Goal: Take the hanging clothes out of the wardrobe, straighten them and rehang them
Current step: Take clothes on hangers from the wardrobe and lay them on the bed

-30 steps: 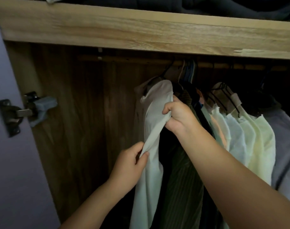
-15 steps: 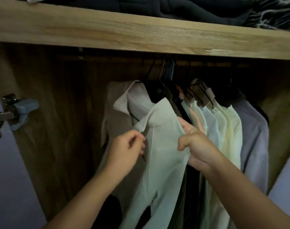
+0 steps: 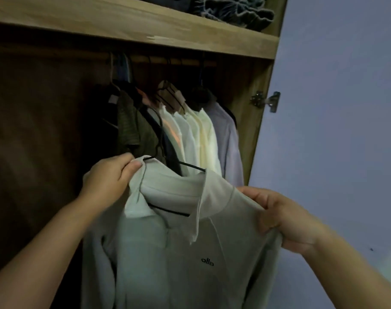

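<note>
Change: white polo shirt [image 3: 190, 253] on black hanger [image 3: 191, 167], on the rail a second ago, now out of wardrobe.
Left hand [image 3: 109, 177]: pinches collar.
Right hand [image 3: 281, 217]: grips shoulder.
Next: straightening.

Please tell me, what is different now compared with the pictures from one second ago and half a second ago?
The pale cream collared shirt on its thin black wire hanger has come off the rail, down and toward the person. The left hand, which held the sleeve lower down, now pinches one shoulder; the right hand grips the other. The row of hanging clothes stays on the wooden rail.
</note>
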`<state>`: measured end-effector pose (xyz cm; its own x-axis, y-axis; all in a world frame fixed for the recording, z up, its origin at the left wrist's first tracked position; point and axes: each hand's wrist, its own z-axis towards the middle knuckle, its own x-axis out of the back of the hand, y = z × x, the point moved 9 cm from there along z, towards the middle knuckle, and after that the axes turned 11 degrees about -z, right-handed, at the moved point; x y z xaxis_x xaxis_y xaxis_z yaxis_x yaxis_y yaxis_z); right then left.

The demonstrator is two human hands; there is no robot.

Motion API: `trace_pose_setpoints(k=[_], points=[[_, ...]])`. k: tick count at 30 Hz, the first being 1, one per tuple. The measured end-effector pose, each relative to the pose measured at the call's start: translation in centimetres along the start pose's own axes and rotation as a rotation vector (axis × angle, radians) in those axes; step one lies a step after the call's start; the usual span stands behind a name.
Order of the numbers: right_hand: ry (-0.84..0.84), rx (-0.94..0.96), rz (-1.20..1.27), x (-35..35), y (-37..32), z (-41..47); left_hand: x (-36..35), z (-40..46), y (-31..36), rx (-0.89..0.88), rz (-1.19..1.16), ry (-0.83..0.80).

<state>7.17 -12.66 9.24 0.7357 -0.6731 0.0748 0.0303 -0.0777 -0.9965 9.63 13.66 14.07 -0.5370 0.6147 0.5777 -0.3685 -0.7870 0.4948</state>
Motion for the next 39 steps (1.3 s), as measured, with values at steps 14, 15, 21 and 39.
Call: trace_pose_setpoints(k=[14, 15, 21, 39], points=[[0.957, -0.251, -0.573, 10.0, 2.8, -30.0, -13.2, -10.9, 22.9, -0.356, -0.165, 0.021], [1.031, -0.266, -0.632, 10.4, 2.7, -32.4, -14.2, -11.7, 24.6, -0.396, -0.179, 0.010], [1.385, -0.104, -0.797, 9.2, -0.7, -43.8, -19.4, -17.2, 35.9, -0.741, -0.173, -0.013], [2.021, -0.625, -1.021, 3.7, 1.2, -68.7, -36.7, -21.4, 60.5, -1.006, -0.824, -0.762]])
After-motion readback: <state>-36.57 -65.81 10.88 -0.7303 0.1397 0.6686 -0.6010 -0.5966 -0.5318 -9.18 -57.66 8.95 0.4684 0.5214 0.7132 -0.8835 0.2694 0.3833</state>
